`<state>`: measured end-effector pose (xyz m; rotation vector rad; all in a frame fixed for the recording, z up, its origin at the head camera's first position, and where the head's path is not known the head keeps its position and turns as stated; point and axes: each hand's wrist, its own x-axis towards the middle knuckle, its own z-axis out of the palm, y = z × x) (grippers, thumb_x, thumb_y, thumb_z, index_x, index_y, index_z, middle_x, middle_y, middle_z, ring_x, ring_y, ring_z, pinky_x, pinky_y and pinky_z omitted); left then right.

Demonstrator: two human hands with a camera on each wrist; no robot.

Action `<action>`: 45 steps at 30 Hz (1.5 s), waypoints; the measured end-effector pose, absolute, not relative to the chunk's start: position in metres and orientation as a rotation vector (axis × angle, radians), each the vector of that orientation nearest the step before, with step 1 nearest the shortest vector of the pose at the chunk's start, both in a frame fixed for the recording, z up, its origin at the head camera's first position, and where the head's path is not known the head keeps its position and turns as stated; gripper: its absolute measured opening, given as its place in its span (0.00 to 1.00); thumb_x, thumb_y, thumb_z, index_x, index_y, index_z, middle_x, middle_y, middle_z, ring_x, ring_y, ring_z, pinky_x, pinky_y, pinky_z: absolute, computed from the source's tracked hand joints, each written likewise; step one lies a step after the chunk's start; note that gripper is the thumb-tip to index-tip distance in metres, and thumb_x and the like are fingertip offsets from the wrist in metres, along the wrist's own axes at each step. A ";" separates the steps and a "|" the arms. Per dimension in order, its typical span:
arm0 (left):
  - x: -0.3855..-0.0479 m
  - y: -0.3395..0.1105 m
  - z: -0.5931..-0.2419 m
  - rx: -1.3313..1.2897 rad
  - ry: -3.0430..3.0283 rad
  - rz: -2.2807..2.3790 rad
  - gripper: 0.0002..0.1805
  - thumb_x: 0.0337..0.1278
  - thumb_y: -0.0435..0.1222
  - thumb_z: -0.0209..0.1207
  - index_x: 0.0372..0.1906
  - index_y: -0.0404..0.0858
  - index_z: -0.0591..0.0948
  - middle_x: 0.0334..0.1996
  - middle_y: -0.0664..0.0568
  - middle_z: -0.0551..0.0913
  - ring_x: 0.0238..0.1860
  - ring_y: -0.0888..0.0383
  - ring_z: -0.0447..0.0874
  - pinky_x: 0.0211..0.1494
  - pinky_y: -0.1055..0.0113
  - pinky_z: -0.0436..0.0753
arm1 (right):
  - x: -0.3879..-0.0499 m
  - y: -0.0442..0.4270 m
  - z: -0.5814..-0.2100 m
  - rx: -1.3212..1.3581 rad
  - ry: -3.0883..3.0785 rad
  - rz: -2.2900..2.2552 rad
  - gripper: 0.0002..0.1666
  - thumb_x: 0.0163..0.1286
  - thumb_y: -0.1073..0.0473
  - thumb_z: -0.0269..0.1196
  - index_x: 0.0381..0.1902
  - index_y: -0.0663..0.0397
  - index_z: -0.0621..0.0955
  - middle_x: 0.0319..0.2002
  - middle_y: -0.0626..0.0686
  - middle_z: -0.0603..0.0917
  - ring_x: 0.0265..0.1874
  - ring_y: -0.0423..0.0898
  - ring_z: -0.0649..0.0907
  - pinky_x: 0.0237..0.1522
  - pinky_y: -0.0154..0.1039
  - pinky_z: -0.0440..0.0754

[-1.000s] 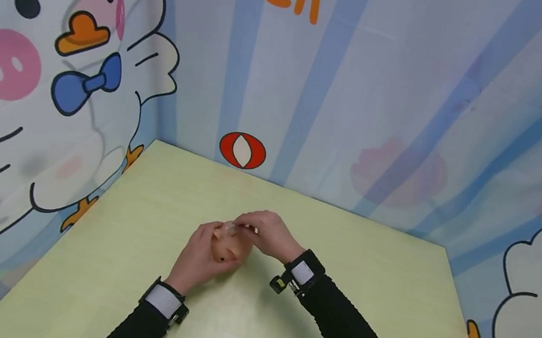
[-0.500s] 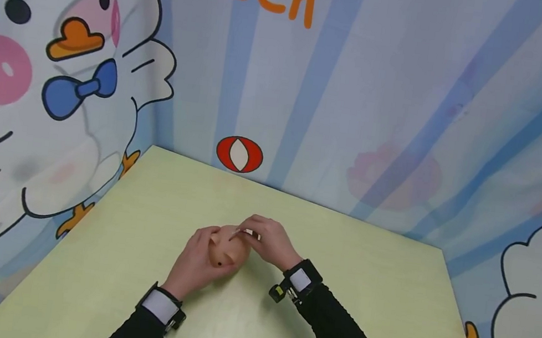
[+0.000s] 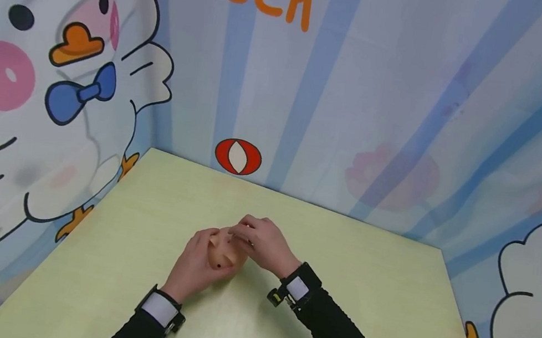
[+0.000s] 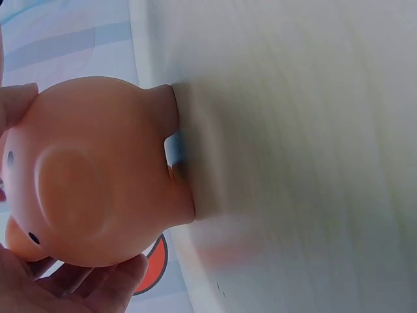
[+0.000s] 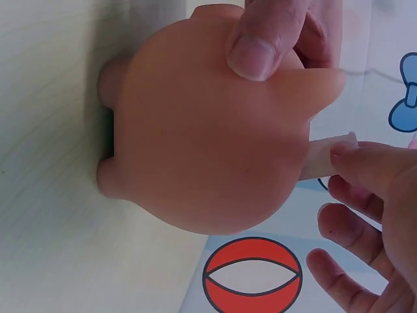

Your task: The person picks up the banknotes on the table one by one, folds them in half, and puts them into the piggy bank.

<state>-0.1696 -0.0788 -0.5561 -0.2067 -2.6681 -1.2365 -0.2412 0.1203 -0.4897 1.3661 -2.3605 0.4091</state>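
A peach-coloured piggy bank [image 3: 222, 248] stands upright on its short legs on the table. My left hand [image 3: 194, 263] grips it from the side; in the left wrist view, that hand's fingers [image 4: 124, 280] curl against the bank near the snout and eyes. Above the bank's back, my right hand [image 3: 268, 245] pinches a pale, flat slip of paper [image 5: 320, 158] between thumb and finger, its other fingers loosely bent. The slip stands at the top of the bank with its lower end out of sight; the slot itself is hidden in every view.
Under the bank is a pale yellow table [image 3: 337, 288], its back edge against a printed cloth backdrop [image 3: 271, 80] with duck pictures. Another cloth side with a duck [image 3: 536, 311] borders the table on the right.
My right fingers shift over the bank's top, and the pale slip, visible in the earlier head views, is now mostly covered by them. My left hand keeps its grip on the bank.
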 end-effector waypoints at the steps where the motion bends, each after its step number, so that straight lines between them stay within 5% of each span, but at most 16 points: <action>1: -0.170 -0.079 -0.556 -0.208 -2.664 -1.240 0.50 0.50 0.51 0.81 0.71 0.32 0.70 0.66 0.37 0.75 0.63 0.39 0.77 0.61 0.42 0.83 | -0.241 0.120 -0.490 1.363 -2.356 0.423 0.11 0.69 0.64 0.75 0.48 0.48 0.91 0.41 0.48 0.86 0.40 0.44 0.86 0.46 0.42 0.85; 45: -0.166 -0.078 -0.554 -0.217 -2.635 -1.236 0.51 0.49 0.53 0.81 0.71 0.32 0.69 0.63 0.36 0.76 0.59 0.39 0.79 0.57 0.43 0.84 | -0.227 0.132 -0.511 1.224 -2.416 0.395 0.13 0.72 0.55 0.74 0.52 0.46 0.92 0.49 0.46 0.89 0.46 0.44 0.87 0.45 0.42 0.84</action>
